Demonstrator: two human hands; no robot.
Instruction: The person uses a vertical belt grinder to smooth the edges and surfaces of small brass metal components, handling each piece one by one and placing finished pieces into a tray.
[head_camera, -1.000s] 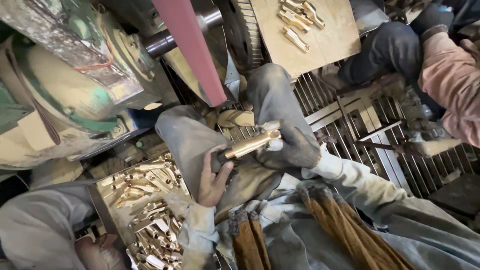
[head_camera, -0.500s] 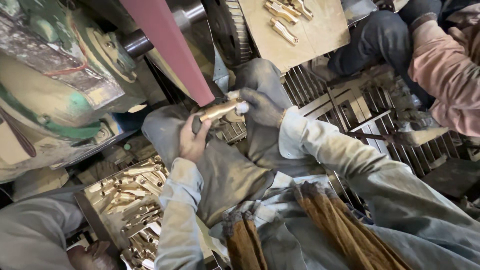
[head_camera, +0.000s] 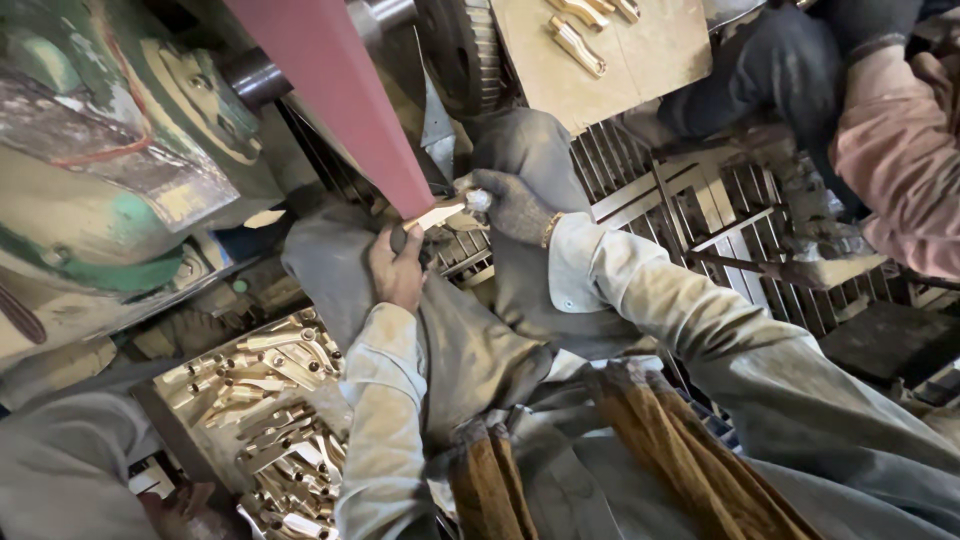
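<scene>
A brass part (head_camera: 437, 213) is pressed against the lower end of a dark red sanding belt (head_camera: 345, 95). My left hand (head_camera: 398, 268), bare, grips the part's near end from below. My right hand (head_camera: 510, 205), in a grey knitted glove, holds the part's far end. Both my forearms wear grey dusty sleeves, and my knees in grey trousers sit just under the belt.
A box of several brass parts (head_camera: 262, 385) lies at lower left. A board (head_camera: 630, 60) with a few brass parts sits at the top. A green machine body (head_camera: 110, 180) fills the left. Another person in a pink sleeve (head_camera: 895, 150) sits at right over a metal floor grate (head_camera: 700, 200).
Both hands lifted the brass part from lap height up and to the left, until it met the red belt. The view shifted with the move.
</scene>
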